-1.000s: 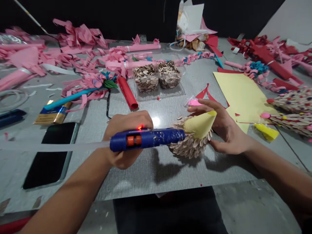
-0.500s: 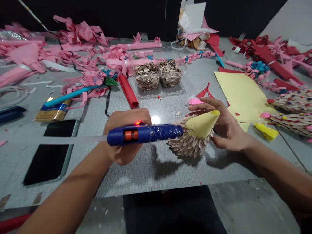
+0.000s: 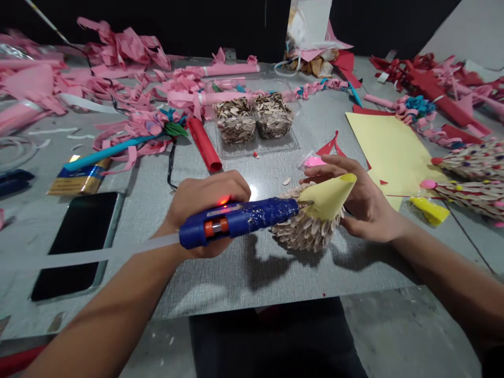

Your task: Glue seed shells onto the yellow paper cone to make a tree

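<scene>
Left of the cone [image 3: 328, 198], I'd steady the glue gun [image 3: 244, 217] my left hand [image 3: 207, 197] grips, right hand [image 3: 372, 212] holding the cone.

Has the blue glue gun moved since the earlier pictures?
Yes: judged against the phone, the glue gun has swung slightly, its back end lower in view and further right.

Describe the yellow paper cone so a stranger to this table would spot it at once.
On the grey table, find the blue glue gun in the left hand. Its nozzle end points at the cone, beside the right hand. Unlike the scaly shapes at the right edge, its upper part is smooth yellow paper.
</scene>
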The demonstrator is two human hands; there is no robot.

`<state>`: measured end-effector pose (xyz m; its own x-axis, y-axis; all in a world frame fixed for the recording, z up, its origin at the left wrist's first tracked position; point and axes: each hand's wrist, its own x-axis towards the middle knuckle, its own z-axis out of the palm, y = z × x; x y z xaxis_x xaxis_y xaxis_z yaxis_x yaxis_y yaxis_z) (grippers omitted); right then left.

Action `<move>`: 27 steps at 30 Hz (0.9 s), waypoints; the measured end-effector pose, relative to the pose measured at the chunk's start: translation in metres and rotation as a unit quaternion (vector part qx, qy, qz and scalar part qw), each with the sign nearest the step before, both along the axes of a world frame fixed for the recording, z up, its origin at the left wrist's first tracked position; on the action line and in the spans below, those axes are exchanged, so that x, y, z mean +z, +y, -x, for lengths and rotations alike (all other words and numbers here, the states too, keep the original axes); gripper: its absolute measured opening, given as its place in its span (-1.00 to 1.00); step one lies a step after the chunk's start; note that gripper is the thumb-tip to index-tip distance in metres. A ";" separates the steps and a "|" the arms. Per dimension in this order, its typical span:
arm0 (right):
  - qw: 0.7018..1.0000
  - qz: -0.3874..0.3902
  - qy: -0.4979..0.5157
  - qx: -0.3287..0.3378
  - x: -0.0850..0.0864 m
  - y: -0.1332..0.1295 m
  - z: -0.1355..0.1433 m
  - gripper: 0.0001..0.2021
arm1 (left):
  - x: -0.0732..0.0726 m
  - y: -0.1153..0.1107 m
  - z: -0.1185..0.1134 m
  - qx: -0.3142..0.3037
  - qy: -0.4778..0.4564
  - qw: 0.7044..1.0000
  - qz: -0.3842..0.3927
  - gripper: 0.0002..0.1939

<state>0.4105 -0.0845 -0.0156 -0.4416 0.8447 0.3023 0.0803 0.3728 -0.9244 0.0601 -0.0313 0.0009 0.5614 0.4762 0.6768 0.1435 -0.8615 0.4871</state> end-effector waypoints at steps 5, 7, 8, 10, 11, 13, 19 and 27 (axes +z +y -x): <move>1.000 -0.001 -0.015 0.006 0.002 -0.001 -0.001 0.01 | 0.000 0.000 0.002 -0.035 -0.022 0.999 -0.002 -0.76; 1.000 0.009 -0.024 0.008 0.004 -0.002 -0.003 0.00 | 0.000 0.000 0.003 -0.035 -0.013 0.999 0.000 -0.78; 0.999 0.013 -0.032 0.007 0.004 -0.004 -0.004 0.01 | 0.000 0.000 0.004 -0.034 -0.011 0.999 0.002 -0.78; 0.999 0.016 -0.051 -0.001 0.005 -0.007 -0.004 0.09 | -0.001 -0.001 0.004 -0.030 -0.014 0.999 0.004 -0.76; 0.998 0.013 -0.059 -0.009 0.004 -0.009 -0.003 0.16 | -0.001 -0.001 0.003 -0.028 -0.014 0.999 0.004 -0.75; 0.997 0.004 -0.077 -0.029 0.004 -0.012 -0.001 0.31 | 0.000 -0.002 0.003 -0.025 -0.009 1.000 0.003 -0.77; 0.990 -0.018 -0.122 -0.074 0.002 -0.016 0.005 0.32 | 0.005 0.000 0.004 -0.002 0.021 1.000 0.006 -0.85; 0.996 -0.001 -0.090 -0.028 0.005 -0.014 0.002 0.25 | -0.003 0.002 0.003 0.026 -0.001 1.000 0.004 -0.84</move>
<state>0.4084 -0.0981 -0.0108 -0.4420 0.8686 0.2241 0.2653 0.3652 -0.8923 0.0571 -0.0297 -0.0026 0.5339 0.5110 0.6737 0.1875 -0.8485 0.4949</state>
